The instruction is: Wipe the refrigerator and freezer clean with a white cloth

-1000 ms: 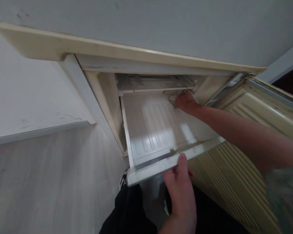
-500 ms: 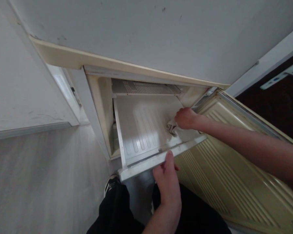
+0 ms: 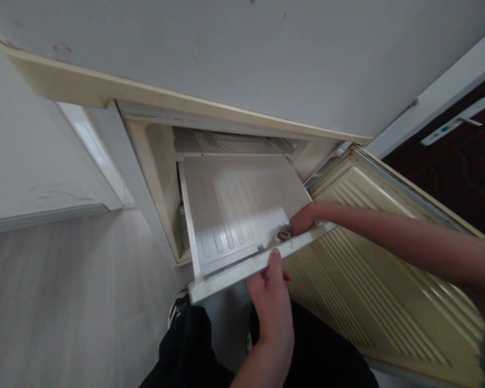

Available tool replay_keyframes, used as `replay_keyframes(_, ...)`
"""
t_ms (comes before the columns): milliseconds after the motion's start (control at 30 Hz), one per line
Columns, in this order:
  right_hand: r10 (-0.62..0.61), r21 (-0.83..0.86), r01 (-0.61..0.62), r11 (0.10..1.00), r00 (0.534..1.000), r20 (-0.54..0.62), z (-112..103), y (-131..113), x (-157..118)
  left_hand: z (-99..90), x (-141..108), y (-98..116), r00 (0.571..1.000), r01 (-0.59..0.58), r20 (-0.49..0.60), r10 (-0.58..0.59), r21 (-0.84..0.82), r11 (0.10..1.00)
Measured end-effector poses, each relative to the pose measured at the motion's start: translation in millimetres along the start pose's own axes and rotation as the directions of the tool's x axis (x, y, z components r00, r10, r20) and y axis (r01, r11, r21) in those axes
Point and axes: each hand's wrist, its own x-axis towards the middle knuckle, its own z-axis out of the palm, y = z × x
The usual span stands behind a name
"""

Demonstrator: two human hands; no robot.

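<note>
Both hands are on the pulled-out shelf (image 3: 234,210) at the middle of the frame. Our left hand (image 3: 271,302), low in the centre, grips the shelf's front lip (image 3: 242,269): the thumb lies on top of the rim and the other fingers curl under it, so we see only their tips beneath the edge. Our right hand (image 3: 303,218) reaches in from the right edge of the frame and is closed around a small crumpled cloth (image 3: 283,234), pressing it against the shelf's surface just behind the front lip, right of centre. Most of the cloth is hidden under the fingers; only a greyish wad shows, and we cannot make out its true size or material.

The shelf is white and ribbed, tilted down toward us, and slides out of a cream-coloured fridge compartment (image 3: 161,161) at the upper middle. A vent grille (image 3: 226,143) runs along the back, partly shadowed. The open fridge door (image 3: 372,269) fills the lower right, with its far corner blurred and cut off by the frame. Below the shelf, our dark trousers (image 3: 194,350) and the toe of a shoe (image 3: 178,312) peek out, mostly covered. Grey floor (image 3: 64,296) spreads across the lower left, and a dark door with a handle (image 3: 452,124) sits at the upper right.
</note>
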Motion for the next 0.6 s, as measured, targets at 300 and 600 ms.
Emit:
replay_keyframes(300, -0.745, 0.361, 0.705, 0.610, 0.665, -0.039, -20, -156, -7, -1.3, 1, 0, 0.999, -0.027, -0.018, 0.026, -0.030, 0.999)
replay_keyframes(600, -0.280, 0.092, 0.291, 0.952, 0.953, -0.115, -10, -31, -39, -0.6, -3, 0, 1.000, -0.021, 0.023, 0.021, 0.000, 1.000)
